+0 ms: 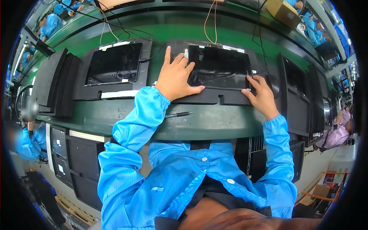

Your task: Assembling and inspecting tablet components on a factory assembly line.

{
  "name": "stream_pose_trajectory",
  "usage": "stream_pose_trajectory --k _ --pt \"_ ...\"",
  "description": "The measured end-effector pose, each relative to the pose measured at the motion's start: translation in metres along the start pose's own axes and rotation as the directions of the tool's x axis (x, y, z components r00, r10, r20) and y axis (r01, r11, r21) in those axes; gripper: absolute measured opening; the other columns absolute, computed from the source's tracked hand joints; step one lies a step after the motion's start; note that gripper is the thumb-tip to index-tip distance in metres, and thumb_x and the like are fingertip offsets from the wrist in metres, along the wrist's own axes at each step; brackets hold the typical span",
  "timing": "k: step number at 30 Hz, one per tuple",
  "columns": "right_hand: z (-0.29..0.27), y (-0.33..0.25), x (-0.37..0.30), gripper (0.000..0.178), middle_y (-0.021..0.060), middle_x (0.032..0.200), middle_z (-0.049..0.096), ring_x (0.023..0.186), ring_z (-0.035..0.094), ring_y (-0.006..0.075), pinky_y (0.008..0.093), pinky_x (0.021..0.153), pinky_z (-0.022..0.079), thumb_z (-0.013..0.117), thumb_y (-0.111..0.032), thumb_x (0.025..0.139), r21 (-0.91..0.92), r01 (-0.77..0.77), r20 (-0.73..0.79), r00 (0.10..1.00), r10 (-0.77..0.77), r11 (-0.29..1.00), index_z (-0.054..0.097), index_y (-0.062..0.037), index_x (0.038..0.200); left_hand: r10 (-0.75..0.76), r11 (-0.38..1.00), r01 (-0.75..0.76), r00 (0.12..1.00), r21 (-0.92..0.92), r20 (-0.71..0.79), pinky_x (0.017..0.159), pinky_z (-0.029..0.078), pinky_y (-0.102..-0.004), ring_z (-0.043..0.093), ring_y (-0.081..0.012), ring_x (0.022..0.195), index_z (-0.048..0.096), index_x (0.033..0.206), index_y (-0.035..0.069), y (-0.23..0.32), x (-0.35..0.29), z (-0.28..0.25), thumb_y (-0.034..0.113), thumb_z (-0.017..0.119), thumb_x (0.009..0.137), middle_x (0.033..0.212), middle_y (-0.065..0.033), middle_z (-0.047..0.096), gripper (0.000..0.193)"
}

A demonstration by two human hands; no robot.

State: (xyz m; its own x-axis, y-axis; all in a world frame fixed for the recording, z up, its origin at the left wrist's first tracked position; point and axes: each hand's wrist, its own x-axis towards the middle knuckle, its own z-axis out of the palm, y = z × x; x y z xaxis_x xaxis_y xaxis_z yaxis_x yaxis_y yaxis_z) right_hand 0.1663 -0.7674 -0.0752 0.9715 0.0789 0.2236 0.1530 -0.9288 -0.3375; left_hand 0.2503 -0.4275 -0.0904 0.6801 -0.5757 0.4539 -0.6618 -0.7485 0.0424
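In front of me a dark screen panel lies face up in a black foam tray, with thin wires running from its far edge. My left hand rests spread at the panel's left end, fingers apart, its thumb along the near edge. At the near right corner my right hand touches the panel's edge with thumb and fingertips, which stay apart. Left of my left hand, a second screen panel lies in its own black foam tray, wired too. A pen lies on the bench nearer to me.
The green bench ends just before my lap. Stacked black foam trays stand at left, and more trays at right. A black computer mouse sits beside my right hand. Cables hang from above. Co-workers in blue are at far benches.
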Motion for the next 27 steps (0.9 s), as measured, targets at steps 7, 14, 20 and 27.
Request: stream_pose_trajectory --k 7,14,20,27 --pt "-0.014 -0.012 0.017 0.060 0.0184 0.138 0.057 0.115 0.065 0.0382 0.0448 0.094 0.054 0.080 -0.038 0.088 -0.004 -0.029 0.165 0.986 0.029 1.000 0.065 -0.0070 0.137 -0.031 0.994 0.016 0.990 0.107 0.140 0.125 0.011 -0.0645 0.053 -0.0332 0.136 0.071 0.127 0.001 -0.001 -0.001 -0.011 0.070 0.068 0.082 0.131 -0.0184 0.065 0.082" --pt "0.008 -0.137 0.091 0.031 0.0128 0.105 0.072 0.102 0.067 0.0351 0.0450 0.090 0.052 0.080 -0.022 0.084 0.025 0.628 -0.248 0.758 -0.603 0.778 0.074 -0.0041 0.108 -0.185 0.981 0.171 0.969 -0.095 -0.164 0.124 0.019 -0.0618 0.044 -0.0368 0.145 0.063 0.133 0.003 -0.056 -0.056 -0.073 0.027 0.075 0.083 0.144 -0.0189 0.056 0.056" --pt "0.130 -0.241 0.158 0.032 0.0133 0.102 0.069 0.108 0.061 0.0310 0.0460 0.097 0.045 0.074 -0.034 0.086 -0.061 0.705 -0.020 0.707 -0.707 0.706 0.076 -0.0053 0.100 -0.464 0.885 0.462 0.868 0.055 0.176 0.123 0.009 -0.0661 0.025 -0.0393 0.155 0.047 0.152 0.006 -0.136 -0.149 -0.076 0.058 0.081 0.079 0.162 -0.0228 0.034 0.097" --pt "0.150 -0.249 0.195 0.026 0.0191 0.101 0.071 0.096 0.070 0.0387 0.0501 0.081 0.054 0.070 -0.030 0.088 0.119 0.665 0.070 0.735 -0.675 0.737 0.073 -0.0053 0.096 -0.316 0.948 0.316 0.949 0.031 -0.008 0.122 0.018 -0.0645 0.036 -0.0341 0.150 0.051 0.150 0.007 -0.147 -0.148 -0.076 0.049 0.084 0.078 0.158 -0.0182 0.043 0.090"
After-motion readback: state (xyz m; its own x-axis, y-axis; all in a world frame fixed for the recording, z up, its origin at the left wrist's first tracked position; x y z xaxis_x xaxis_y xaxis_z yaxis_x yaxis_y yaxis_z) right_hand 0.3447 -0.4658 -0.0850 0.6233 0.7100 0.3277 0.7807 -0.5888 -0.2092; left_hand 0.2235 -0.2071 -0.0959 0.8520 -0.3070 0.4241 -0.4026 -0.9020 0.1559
